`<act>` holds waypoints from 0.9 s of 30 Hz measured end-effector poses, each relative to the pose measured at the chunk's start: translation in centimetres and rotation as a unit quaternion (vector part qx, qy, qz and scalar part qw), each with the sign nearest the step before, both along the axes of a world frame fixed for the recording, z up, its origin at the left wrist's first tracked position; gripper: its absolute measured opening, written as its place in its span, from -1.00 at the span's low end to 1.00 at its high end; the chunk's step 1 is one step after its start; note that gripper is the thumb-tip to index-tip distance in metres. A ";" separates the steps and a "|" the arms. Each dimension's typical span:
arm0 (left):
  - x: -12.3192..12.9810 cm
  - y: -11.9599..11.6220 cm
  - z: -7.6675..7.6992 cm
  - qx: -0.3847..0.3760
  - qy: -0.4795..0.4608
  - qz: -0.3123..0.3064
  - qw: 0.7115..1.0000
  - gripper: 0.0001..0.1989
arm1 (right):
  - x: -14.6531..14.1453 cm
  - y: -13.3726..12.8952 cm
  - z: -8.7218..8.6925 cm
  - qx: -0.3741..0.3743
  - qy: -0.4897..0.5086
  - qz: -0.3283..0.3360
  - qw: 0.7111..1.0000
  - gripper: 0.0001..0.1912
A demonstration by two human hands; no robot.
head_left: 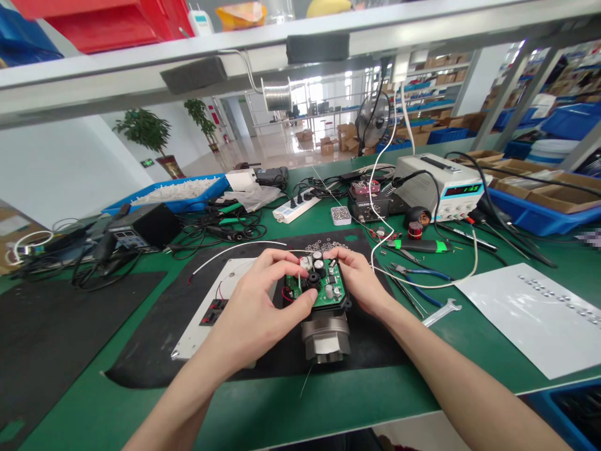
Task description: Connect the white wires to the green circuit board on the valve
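Apparently the circuit board (pixel 323 295) sits mounted, still uncovered, atop the metal fitting (pixel 326 341) mid-frame, my left hand (pixel 256 304) pinching its black component (pixel 312 281), my right hand (pixel 360 280) holding its edge.

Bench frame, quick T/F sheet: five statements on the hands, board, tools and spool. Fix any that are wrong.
1. The left hand and the right hand are both at the green circuit board. True.
2. The wrench lies to the left of the board. False: the wrench lies to its right, on the green bench top.
3. The display of the power supply is lit. True.
4. The wire spool stands on the bench. False: the wire spool hangs below the shelf.
5. The blue tray at the far left holds red pieces. False: the pieces in the blue tray are white.
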State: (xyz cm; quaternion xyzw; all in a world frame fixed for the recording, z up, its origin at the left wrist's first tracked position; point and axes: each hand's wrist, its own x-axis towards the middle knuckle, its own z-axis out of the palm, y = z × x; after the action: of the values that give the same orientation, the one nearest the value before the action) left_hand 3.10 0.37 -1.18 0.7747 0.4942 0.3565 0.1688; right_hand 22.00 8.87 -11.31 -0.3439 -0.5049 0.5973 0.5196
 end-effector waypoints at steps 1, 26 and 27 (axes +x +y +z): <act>-0.2 0.0 0.0 -0.006 0.000 -0.003 1.000 -0.88 | 0.0 0.0 0.0 0.004 -0.002 -0.002 1.000 -0.75; -0.2 0.1 -0.6 -0.077 -0.104 0.032 0.991 -0.86 | 0.3 -1.9 1.4 0.136 -0.121 -0.025 0.983 -0.41; -0.1 0.1 -0.7 -0.075 -0.110 0.035 0.990 -0.86 | 0.3 -2.0 1.4 0.133 -0.119 -0.024 0.984 -0.41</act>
State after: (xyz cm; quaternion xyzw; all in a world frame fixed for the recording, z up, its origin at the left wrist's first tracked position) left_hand 3.04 0.50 -1.91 0.6982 0.5245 0.4075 0.2671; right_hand 22.29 6.86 -9.94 -0.3521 -0.6302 0.4669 0.5108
